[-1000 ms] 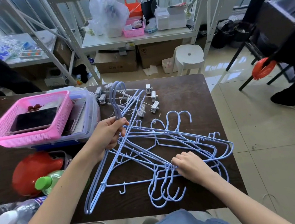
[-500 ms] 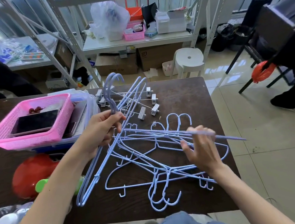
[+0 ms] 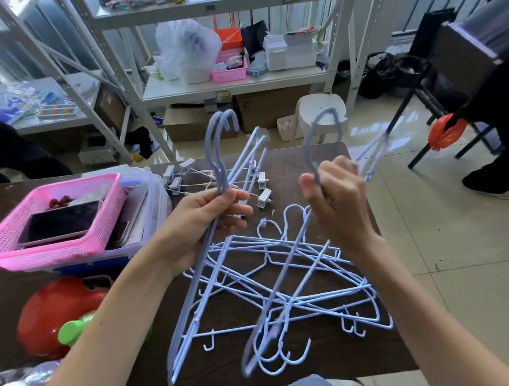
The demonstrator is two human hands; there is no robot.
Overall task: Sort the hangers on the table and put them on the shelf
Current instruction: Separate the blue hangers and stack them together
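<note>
I have my left hand wrapped round the necks of two collected hangers, hooks up and aligned so they stack as one bundle. My right hand grips the neck of a single hanger, lifted clear (I judge to bring it alongside the bundle). The remaining hangers lie tangled on the table, the shelf well beyond.

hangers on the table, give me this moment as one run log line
left hand: grips two hangers | right hand: holds one hanger lifted | pile: on table | shelf: none placed
</note>
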